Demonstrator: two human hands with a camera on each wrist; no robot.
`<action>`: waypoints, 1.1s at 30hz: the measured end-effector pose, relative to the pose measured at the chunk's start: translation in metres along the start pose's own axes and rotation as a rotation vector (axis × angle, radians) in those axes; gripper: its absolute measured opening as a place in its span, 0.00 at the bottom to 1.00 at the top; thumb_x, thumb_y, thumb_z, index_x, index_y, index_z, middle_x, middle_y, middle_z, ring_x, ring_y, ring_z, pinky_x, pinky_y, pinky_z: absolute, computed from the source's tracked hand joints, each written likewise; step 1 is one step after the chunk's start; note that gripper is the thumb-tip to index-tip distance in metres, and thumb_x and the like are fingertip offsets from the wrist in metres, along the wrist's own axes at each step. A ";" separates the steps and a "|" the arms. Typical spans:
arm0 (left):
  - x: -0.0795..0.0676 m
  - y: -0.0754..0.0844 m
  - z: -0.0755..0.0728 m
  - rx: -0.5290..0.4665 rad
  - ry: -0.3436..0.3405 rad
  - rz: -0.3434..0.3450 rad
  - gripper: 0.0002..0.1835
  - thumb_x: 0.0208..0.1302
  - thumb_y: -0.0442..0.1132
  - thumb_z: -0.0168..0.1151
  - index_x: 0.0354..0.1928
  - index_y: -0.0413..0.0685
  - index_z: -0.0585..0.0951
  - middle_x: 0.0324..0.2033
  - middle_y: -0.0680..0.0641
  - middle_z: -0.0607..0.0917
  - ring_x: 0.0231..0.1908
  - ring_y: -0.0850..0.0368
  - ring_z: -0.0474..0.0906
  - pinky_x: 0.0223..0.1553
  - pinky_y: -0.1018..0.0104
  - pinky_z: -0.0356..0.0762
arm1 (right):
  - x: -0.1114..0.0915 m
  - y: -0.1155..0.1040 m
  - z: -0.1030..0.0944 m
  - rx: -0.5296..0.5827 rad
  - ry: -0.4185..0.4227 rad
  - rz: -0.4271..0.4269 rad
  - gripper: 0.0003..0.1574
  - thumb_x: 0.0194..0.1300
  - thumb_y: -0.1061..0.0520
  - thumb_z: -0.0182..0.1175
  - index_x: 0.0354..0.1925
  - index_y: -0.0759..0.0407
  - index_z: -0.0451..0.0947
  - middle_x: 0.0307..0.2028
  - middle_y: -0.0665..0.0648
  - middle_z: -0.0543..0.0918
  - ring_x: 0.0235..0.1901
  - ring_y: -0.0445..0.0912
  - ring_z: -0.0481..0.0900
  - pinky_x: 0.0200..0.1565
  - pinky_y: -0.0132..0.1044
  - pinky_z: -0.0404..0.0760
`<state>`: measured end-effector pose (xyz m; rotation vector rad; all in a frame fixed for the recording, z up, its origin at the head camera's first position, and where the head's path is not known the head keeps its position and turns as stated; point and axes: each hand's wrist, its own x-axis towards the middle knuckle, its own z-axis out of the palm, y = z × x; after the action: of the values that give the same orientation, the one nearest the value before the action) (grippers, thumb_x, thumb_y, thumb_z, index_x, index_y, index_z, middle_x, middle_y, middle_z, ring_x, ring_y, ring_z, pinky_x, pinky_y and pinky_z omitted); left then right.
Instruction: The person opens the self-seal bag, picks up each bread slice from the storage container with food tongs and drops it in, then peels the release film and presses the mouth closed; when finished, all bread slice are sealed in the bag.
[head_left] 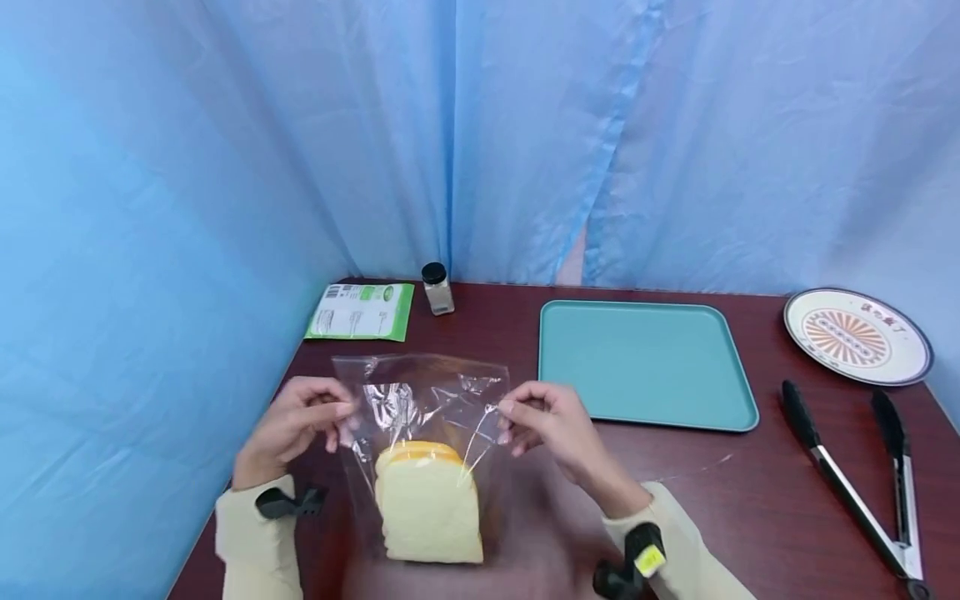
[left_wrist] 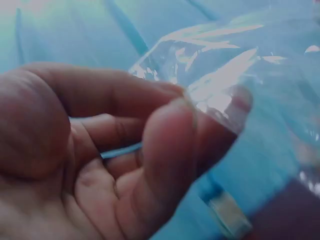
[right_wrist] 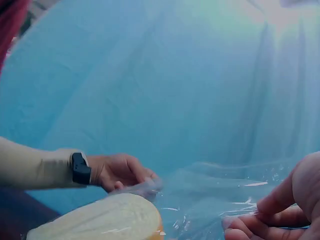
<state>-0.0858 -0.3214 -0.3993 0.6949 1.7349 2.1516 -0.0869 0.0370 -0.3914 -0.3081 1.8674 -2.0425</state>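
Note:
A clear plastic bag [head_left: 450, 408] with slices of bread [head_left: 431, 508] in its lower part hangs between my two hands in the head view. My left hand [head_left: 303, 421] pinches the bag's left edge between thumb and fingers. On the opposite edge, my right hand [head_left: 551, 429] pinches the film the same way. In the left wrist view, the shiny film [left_wrist: 220, 95] passes between the left thumb and fingertips. The right wrist view shows the bread [right_wrist: 110, 220] inside the film, with the right fingers [right_wrist: 280, 200] gripping it at the right.
Behind the bag lie a green-and-white packet [head_left: 360, 312] and a small black-capped jar [head_left: 438, 288]. A teal tray [head_left: 645, 362] is right of centre. Farther right are a patterned plate [head_left: 858, 337] and spread black-handled tongs [head_left: 855, 496]. Blue curtains [head_left: 510, 142] enclose the table.

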 end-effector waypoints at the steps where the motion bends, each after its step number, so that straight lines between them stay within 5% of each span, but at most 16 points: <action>1: 0.005 -0.010 -0.005 -0.001 0.024 -0.076 0.20 0.68 0.17 0.44 0.39 0.43 0.84 0.28 0.52 0.90 0.25 0.63 0.87 0.21 0.73 0.80 | 0.010 0.009 -0.003 0.009 0.025 0.055 0.15 0.69 0.64 0.58 0.42 0.79 0.76 0.23 0.49 0.83 0.21 0.39 0.82 0.24 0.34 0.83; 6: 0.025 -0.061 -0.027 0.075 0.158 -0.247 0.13 0.72 0.25 0.49 0.35 0.45 0.82 0.22 0.53 0.87 0.20 0.63 0.84 0.21 0.71 0.80 | 0.050 0.050 -0.016 -0.067 0.173 0.176 0.09 0.69 0.63 0.59 0.39 0.71 0.79 0.22 0.49 0.84 0.20 0.38 0.82 0.24 0.32 0.80; 11: 0.042 -0.087 -0.035 0.217 0.270 -0.364 0.06 0.69 0.31 0.57 0.36 0.33 0.79 0.21 0.52 0.85 0.21 0.61 0.82 0.23 0.69 0.80 | 0.073 0.074 -0.025 -0.220 0.251 0.203 0.09 0.68 0.64 0.59 0.39 0.70 0.82 0.24 0.54 0.86 0.18 0.39 0.81 0.23 0.33 0.81; 15: 0.053 -0.095 -0.037 0.281 0.299 -0.455 0.10 0.69 0.32 0.59 0.38 0.27 0.78 0.21 0.52 0.84 0.22 0.61 0.81 0.26 0.69 0.79 | 0.085 0.082 -0.029 -0.264 0.252 0.244 0.10 0.68 0.64 0.58 0.39 0.71 0.82 0.23 0.57 0.84 0.17 0.39 0.81 0.22 0.34 0.83; 24: 0.064 -0.102 -0.039 0.311 0.392 -0.593 0.06 0.68 0.35 0.61 0.38 0.39 0.81 0.22 0.52 0.82 0.22 0.61 0.80 0.25 0.70 0.79 | 0.096 0.083 -0.034 -0.306 0.227 0.292 0.11 0.66 0.64 0.56 0.40 0.72 0.81 0.20 0.56 0.82 0.15 0.40 0.81 0.22 0.34 0.84; 33: 0.079 -0.100 -0.038 0.310 0.452 -0.559 0.12 0.68 0.40 0.64 0.46 0.39 0.82 0.25 0.55 0.82 0.25 0.61 0.80 0.29 0.68 0.82 | 0.110 0.079 -0.035 -0.330 0.228 0.292 0.14 0.66 0.57 0.61 0.44 0.68 0.80 0.23 0.55 0.82 0.18 0.41 0.81 0.24 0.35 0.84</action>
<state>-0.1801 -0.2894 -0.4878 -0.2381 2.1820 1.7427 -0.1919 0.0198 -0.4819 0.1202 2.2366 -1.6315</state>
